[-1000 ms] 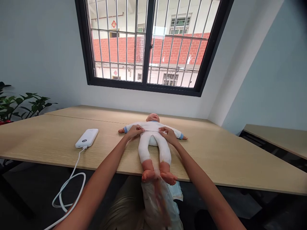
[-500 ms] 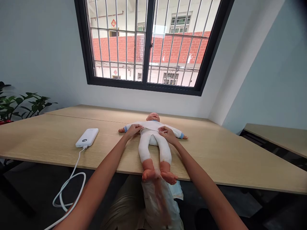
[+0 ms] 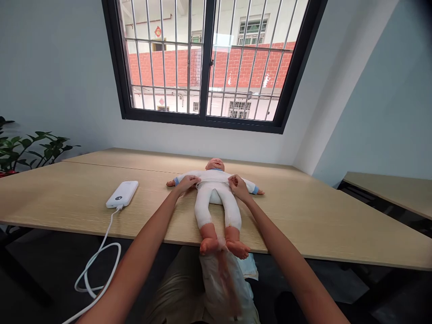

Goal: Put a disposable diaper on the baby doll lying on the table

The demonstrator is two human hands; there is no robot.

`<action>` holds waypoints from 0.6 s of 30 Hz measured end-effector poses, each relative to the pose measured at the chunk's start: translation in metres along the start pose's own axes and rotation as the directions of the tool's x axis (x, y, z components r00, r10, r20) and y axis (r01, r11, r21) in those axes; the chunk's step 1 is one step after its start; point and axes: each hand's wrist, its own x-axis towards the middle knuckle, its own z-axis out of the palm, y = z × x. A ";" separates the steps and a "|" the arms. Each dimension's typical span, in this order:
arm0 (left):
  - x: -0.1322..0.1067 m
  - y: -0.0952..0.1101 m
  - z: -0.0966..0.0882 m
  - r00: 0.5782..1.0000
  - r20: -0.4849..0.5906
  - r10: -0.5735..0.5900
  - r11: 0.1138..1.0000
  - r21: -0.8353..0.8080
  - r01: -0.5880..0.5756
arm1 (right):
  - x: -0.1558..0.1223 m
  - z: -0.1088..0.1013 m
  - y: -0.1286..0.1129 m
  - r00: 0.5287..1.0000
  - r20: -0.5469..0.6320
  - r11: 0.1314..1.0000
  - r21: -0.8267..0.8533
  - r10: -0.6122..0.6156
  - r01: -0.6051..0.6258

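The left hand (image 3: 186,183) is clasping the waist fold of a vinyl baby doll's (image 3: 211,207) white long-sleeved suit (image 3: 216,177), fingers pressed together, while the right hand (image 3: 238,187) is pinching the suit's edge. The doll is lying face-up at 12 o'clock on a pale wooden table (image 3: 303,225), with a white power bank (image 3: 122,194) lying at its 9 o'clock.

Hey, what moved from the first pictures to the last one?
The right hand slid outward across the white suit of the baby doll, toward the sleeve. Nothing was let go. The left hand stayed on the suit, and the doll and white power bank stayed put.
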 end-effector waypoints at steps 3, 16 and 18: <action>0.000 -0.004 0.003 0.999 -0.034 0.018 0.999 0.034 -0.017 | -0.002 0.001 0.001 0.999 0.020 0.996 -0.077 -0.032 0.033; 0.007 -0.010 0.008 0.973 -0.191 0.132 0.990 0.079 -0.119 | -0.005 0.000 -0.003 0.994 -0.023 0.962 -0.257 -0.103 0.094; 0.007 -0.011 0.008 0.971 -0.192 0.140 0.989 0.081 -0.127 | -0.006 0.000 -0.003 0.994 -0.018 0.961 -0.257 -0.111 0.102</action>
